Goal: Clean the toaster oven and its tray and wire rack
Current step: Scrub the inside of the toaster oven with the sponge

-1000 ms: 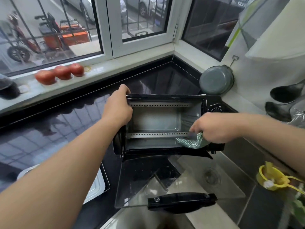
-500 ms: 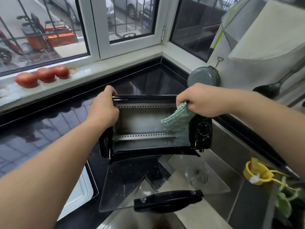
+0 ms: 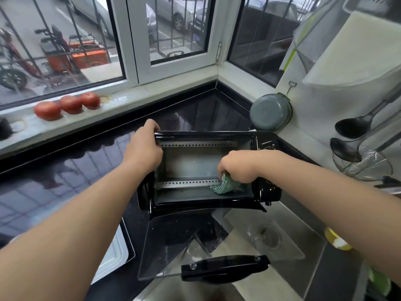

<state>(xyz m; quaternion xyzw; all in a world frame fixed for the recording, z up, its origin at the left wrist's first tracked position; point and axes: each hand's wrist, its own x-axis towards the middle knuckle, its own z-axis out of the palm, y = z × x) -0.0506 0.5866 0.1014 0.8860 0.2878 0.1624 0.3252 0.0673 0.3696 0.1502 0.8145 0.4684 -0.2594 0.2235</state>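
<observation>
The black toaster oven (image 3: 208, 170) sits on the dark glossy bench (image 3: 65, 170) at the corner by the sink (image 3: 271, 235), its glass door (image 3: 195, 242) dropped open toward the camera, handle (image 3: 224, 269) nearest. The left hand (image 3: 144, 148) grips the oven's top left corner, fingers curled over the edge; their tips are hidden behind the casing. The right hand (image 3: 237, 168) reaches inside the cavity at its lower right, fingers curled round a green cloth (image 3: 223, 185) that is pressed against the floor of the cavity beside the lower perforated rail; the fingertips are buried in the cloth. The control panel (image 3: 268, 170) at the right is partly covered by the right forearm, and its small white markings are too blurred to read. A white tray-like edge (image 3: 115, 255) at the lower left is mostly hidden under the left forearm. Three tomatoes (image 3: 69, 104) lie on the window sill (image 3: 130, 98). No brand or label is legible anywhere.
</observation>
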